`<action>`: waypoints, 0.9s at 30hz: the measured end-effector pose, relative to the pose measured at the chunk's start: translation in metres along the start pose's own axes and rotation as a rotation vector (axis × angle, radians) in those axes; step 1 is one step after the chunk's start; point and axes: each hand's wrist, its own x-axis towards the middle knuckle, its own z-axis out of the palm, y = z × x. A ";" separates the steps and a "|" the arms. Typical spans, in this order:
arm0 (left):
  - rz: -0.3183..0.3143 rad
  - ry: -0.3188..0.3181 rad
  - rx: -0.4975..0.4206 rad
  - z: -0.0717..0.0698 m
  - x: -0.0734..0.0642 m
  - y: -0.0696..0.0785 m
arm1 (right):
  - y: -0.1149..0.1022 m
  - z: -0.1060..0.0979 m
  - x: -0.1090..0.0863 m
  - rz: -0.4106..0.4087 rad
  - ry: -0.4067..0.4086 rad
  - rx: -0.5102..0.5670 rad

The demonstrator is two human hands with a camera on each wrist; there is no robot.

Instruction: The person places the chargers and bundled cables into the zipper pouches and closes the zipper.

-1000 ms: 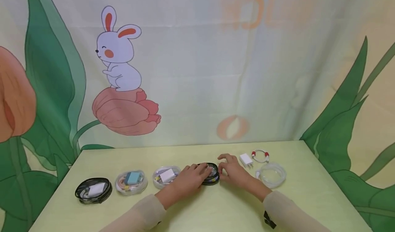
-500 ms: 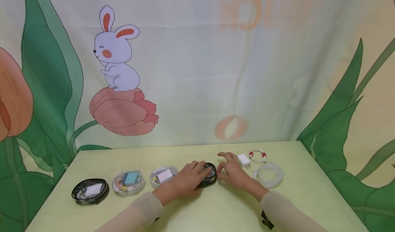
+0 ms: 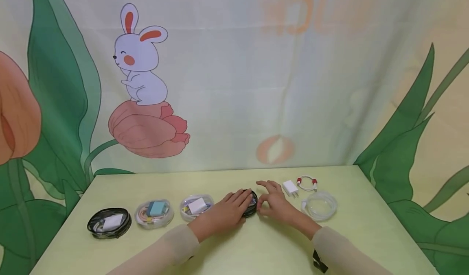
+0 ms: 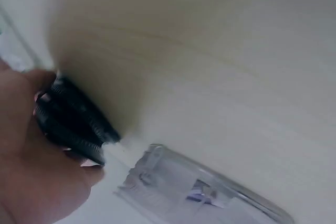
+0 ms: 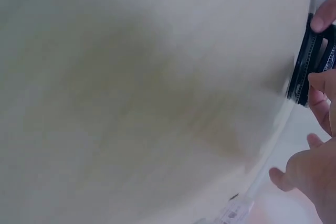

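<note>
A small round pouch (image 3: 253,206) with a black zip rim lies on the table, mostly covered by my left hand (image 3: 228,211). Laid across its top, the left fingers hold it down, while the thumb stays at the near side. In the left wrist view, the black zip band (image 4: 79,121) shows between fingers and thumb. At the pouch's right edge, my right hand (image 3: 275,206) pinches with thumb and index finger, its other fingers raised. The right wrist view shows that pinch beside the black zip edge (image 5: 302,74). The pouch's contents are largely hidden.
Leftward stand a clear pouch with a white charger (image 3: 197,205), one with a teal charger (image 3: 157,208), and a black-rimmed pouch (image 3: 109,223). To the right lie a loose white charger (image 3: 290,188), a coiled white cable with red ends (image 3: 307,183) and a clear pouch (image 3: 320,206).
My left fingers have drawn closer together and now lie flatter over the black-rimmed pouch, covering more of it. The right hand keeps its pinch at the pouch's right edge.
</note>
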 end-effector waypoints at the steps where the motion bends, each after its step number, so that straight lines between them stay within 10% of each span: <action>1: -0.007 -0.014 -0.022 0.000 0.000 -0.001 | 0.000 0.000 0.001 -0.015 0.011 -0.021; 9: 0.084 -0.031 -0.065 0.003 -0.005 -0.008 | 0.007 -0.002 0.006 -0.050 -0.004 -0.065; 16: 0.015 0.012 0.014 -0.002 -0.005 -0.003 | -0.002 -0.006 0.008 -0.022 -0.066 0.044; 27: 0.022 -0.008 -0.056 -0.009 -0.004 -0.017 | 0.003 -0.004 0.026 0.005 0.000 -0.117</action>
